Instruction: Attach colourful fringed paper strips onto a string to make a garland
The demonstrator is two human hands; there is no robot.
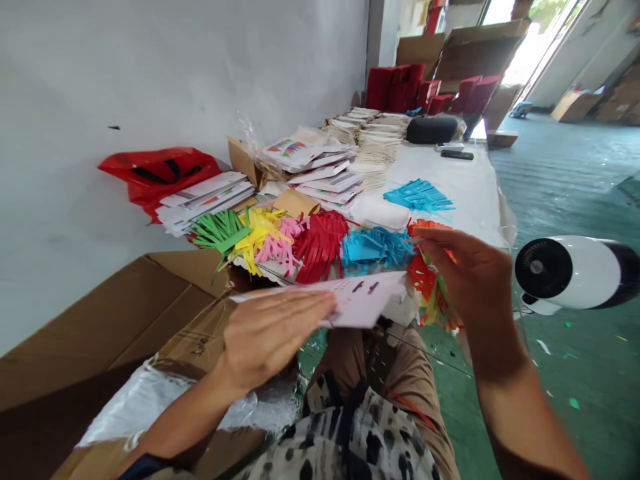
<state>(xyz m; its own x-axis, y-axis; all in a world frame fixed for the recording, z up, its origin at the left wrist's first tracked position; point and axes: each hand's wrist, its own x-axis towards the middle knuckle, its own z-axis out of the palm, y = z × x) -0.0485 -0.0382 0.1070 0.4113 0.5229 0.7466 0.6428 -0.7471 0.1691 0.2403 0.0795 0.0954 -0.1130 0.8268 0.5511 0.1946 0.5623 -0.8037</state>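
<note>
The left hand [277, 340] is spread flat, its fingers pressed together over a white printed sheet [360, 300] held just in front of the bench [470, 193]. The right hand [465, 280] is curled and seems to pinch a bunch of orange-red fringed paper [425, 280] at the bench's near edge, though the fingers partly hide the grip.

Below the bench, the person's lap shows tan trousers [415, 373] and a spotted cloth [350, 440]. One open cardboard box [100, 333], holding a white plastic bag [175, 407], sits left of the bench; one white fan [575, 273] sits right of it.

On the bench's near side lie five more fringed bunches: one green [220, 230], one yellow [260, 233], one pink [280, 250], one red [320, 243] and one blue [375, 247]. Farther along are a sixth, blue bunch [417, 197], piled white printed papers [310, 167] and one red plastic bag [160, 177]. At the far end sit one black case [433, 130] and one phone [457, 155], with red boxes [400, 90] beyond.
</note>
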